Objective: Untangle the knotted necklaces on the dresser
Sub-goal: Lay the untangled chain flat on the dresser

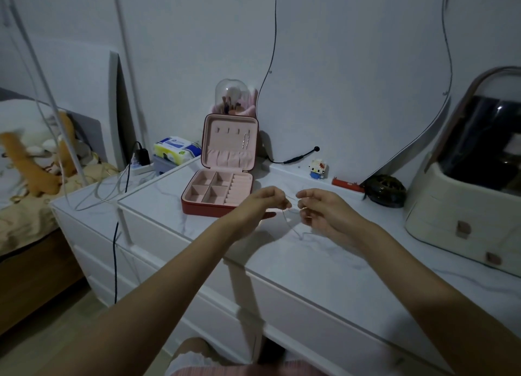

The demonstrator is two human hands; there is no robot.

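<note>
Indoors, at a white marble-patterned desk [324, 263], the left hand [260, 206] and right hand [324, 212] each pinch thin necklaces [290, 220] dangling between them above the surface. At 11 o'clock from the hands an open pink jewelry box [222, 178] sits; a cream organizer [465, 206] stands at 3 o'clock, a bed [28, 200] at 9 o'clock.
</note>
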